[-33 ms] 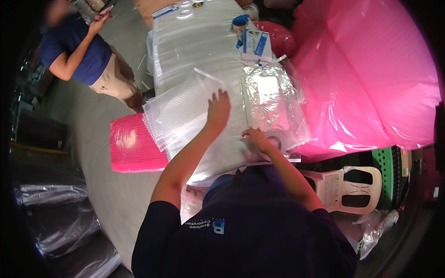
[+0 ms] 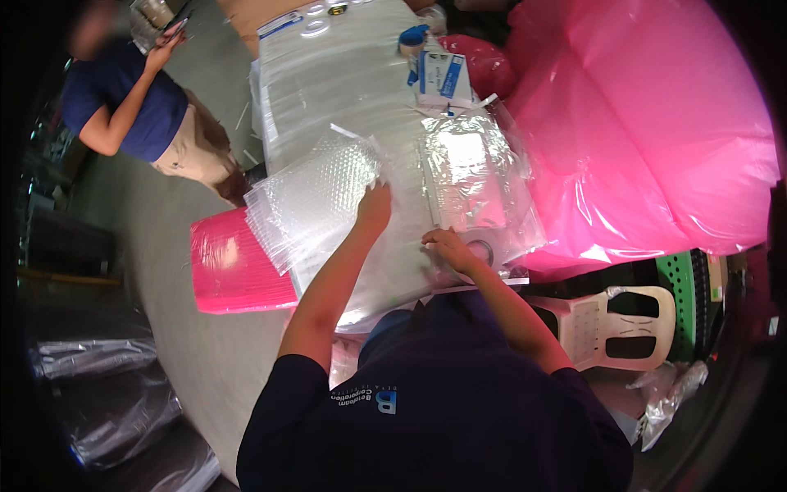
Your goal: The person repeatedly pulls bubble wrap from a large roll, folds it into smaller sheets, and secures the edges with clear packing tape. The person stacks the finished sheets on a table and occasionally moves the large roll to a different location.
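My left hand (image 2: 375, 207) rests at the right edge of a stack of clear bubble wrap bags (image 2: 316, 193), its fingers curled down and closed on the edge of the top bag. The stack lies slanted on the left side of the table. My right hand (image 2: 449, 248) hovers low by the near left corner of a pile of shiny clear plastic bags (image 2: 464, 184), fingers loosely stretched and holding nothing. Beside its wrist, a round roll (image 2: 482, 249) shows partly, mostly covered by my forearm.
The table (image 2: 328, 90) has a pale plastic-covered top. At its far right stand a blue-and-white box (image 2: 444, 79) and a blue tape dispenser (image 2: 412, 37). Big pink wrapped bundles (image 2: 631, 123) crowd the right, a pink stack (image 2: 238, 262) the left. A person (image 2: 131, 107) stands far left; a plastic chair (image 2: 611, 328) is near right.
My left hand has gone from spread fingers above the bubble wrap to curled fingers at its edge, slightly nearer me. The bubbles now catch more light. My right hand has barely moved.
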Motion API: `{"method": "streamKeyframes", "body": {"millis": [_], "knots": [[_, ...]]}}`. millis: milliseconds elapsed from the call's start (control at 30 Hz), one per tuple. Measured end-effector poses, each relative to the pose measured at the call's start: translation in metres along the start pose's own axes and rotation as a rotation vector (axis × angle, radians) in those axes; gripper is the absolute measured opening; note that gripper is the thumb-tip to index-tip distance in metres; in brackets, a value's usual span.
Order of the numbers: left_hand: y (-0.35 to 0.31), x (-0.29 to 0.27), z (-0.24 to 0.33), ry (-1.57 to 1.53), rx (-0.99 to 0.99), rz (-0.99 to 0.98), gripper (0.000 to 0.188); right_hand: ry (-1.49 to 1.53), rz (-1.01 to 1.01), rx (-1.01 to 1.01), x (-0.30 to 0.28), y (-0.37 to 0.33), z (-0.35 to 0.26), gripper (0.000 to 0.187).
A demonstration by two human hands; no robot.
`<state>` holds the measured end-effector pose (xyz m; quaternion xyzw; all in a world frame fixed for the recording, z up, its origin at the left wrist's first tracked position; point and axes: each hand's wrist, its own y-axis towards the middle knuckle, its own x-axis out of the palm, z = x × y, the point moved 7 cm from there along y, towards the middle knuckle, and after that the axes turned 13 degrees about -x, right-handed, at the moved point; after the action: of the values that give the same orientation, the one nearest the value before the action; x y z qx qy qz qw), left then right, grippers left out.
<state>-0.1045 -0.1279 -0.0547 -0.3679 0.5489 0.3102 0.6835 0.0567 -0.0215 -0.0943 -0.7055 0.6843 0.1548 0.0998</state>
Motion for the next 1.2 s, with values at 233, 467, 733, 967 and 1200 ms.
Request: {"method": "streamKeyframes", "body": {"millis": [233, 467, 733, 967, 1200], "knots": [[-0.092, 0.038, 0.092, -0.922, 0.132, -0.046, 0.051, 0.073, 0.128, 0.221, -0.023, -0.016, 0.032, 0.037], [-0.105, 0.073, 0.127, -0.862, 0.032, 0.277, 0.050, -0.409, 0.223, 0.047, -0.033, -0.013, -0.045, 0.055], [-0.093, 0.109, 0.135, -0.926, 0.207, 0.093, 0.052, -0.325, 0.307, -0.232, -0.036, -0.035, -0.117, 0.061], [-0.122, 0.039, 0.122, -0.895, -0.295, 0.356, 0.080, -0.945, 0.023, -0.039, -0.113, -0.091, 0.023, 0.049], [-0.079, 0.079, 0.176, -1.206, -0.253, 0.192, 0.069, -0.810, 0.250, -0.157, -0.207, -0.058, 0.003, 0.042]]}}
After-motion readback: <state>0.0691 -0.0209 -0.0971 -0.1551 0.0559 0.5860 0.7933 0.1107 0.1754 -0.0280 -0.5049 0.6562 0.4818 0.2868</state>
